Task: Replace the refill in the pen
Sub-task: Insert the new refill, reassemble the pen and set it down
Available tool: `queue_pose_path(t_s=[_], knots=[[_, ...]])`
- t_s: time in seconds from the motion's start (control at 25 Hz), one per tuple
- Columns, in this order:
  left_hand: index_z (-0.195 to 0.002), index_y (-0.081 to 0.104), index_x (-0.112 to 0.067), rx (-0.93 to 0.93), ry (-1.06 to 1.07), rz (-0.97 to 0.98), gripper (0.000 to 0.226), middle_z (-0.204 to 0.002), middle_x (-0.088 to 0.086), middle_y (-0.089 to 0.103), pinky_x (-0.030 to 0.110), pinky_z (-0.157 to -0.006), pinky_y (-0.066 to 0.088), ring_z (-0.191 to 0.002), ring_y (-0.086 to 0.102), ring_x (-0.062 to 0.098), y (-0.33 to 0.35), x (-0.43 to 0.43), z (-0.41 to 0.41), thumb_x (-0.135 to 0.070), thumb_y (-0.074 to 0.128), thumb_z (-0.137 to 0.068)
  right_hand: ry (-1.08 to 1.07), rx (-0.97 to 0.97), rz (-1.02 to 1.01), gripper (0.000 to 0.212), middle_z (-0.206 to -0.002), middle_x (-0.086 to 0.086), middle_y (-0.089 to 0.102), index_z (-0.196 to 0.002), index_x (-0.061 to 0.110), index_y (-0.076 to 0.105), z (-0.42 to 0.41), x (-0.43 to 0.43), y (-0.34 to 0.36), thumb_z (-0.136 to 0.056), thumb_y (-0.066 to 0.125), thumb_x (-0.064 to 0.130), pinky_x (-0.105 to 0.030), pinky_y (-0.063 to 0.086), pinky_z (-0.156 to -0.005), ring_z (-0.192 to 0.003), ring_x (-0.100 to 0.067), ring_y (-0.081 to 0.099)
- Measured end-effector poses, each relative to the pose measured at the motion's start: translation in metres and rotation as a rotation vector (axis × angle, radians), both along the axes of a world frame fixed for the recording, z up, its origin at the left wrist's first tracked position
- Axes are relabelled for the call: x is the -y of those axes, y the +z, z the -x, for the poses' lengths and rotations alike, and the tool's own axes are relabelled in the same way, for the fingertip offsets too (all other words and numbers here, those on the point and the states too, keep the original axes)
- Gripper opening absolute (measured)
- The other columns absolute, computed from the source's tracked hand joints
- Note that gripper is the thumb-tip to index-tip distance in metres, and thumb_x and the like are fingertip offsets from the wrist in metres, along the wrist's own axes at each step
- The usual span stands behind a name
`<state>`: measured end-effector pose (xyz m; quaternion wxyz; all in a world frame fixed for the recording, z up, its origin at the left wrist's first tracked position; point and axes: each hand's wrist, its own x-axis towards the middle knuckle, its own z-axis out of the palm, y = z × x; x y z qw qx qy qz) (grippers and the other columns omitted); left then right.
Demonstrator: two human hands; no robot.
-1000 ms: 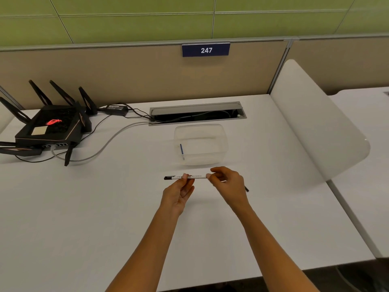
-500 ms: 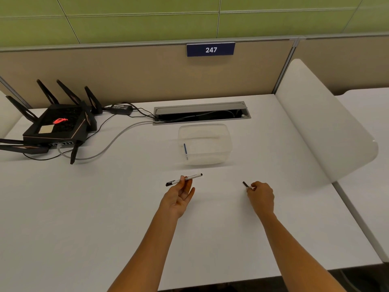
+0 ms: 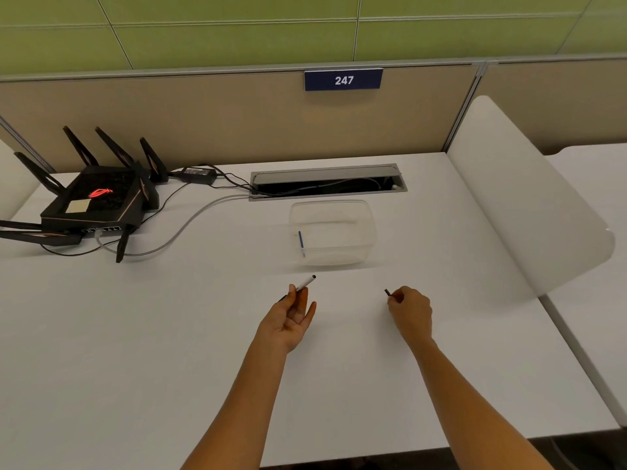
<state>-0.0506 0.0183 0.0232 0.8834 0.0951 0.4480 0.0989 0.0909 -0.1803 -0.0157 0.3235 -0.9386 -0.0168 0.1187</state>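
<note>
My left hand [image 3: 292, 317] pinches a white pen barrel [image 3: 306, 283] between thumb and fingers, its open end pointing up and right toward the container. My right hand [image 3: 411, 312] rests low on the white table [image 3: 135, 351], fingers closed around a thin dark piece [image 3: 387, 292], most of which is hidden in the fist. A clear plastic container [image 3: 332, 232] stands just beyond both hands, with a blue refill [image 3: 301, 239] leaning against its left inner wall.
A black router [image 3: 98, 201] with antennas and cables sits at the back left. A cable tray [image 3: 327, 181] is sunk into the table behind the container. A white divider panel [image 3: 522, 198] rises at the right edge.
My hands have drawn apart: the right one pulled a dark piece out of the pen and carried it right to the table. The left hand tilted the barrel's open end upward.
</note>
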Motion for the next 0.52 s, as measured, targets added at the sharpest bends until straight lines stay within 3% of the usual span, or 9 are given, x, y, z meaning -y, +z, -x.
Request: queue_pose_path(t_s=[0.2,0.36,0.52], knots=[[-0.100,0.063,-0.002,-0.007,0.088,0.081,0.012,-0.094,0.012,0.070,0.041,-0.099,0.049,-0.079,0.070,0.017,0.001,0.000,-0.004,-0.012,0.059,-0.093,0.032,-0.025,-0.186,0.014,-0.093,-0.005,0.073,-0.095,0.011,0.072,0.012,-0.023,0.020,-0.085,0.065,0.018,-0.027,0.049,-0.071,-0.077,-0.016,0.063],[-0.102,0.061,-0.003,-0.011,0.080,0.066,0.012,-0.094,0.013,0.069,0.041,-0.094,0.051,-0.071,0.072,0.018,0.002,0.002,-0.004,-0.009,0.055,-0.095,0.122,-0.038,-0.320,0.012,-0.085,-0.001,0.073,-0.091,0.014,0.074,0.021,-0.041,0.044,-0.082,0.068,0.018,-0.027,0.052,-0.074,-0.078,-0.014,0.067],[-0.099,0.061,-0.003,-0.034,0.088,0.031,0.011,-0.090,0.014,0.071,0.043,-0.095,0.051,-0.084,0.069,0.021,0.006,0.002,-0.002,-0.011,0.055,-0.095,0.285,0.020,-0.439,0.007,-0.074,0.011,0.069,-0.085,0.016,0.075,0.034,-0.061,0.071,-0.080,0.071,0.016,-0.021,0.055,-0.071,-0.066,-0.003,0.065]])
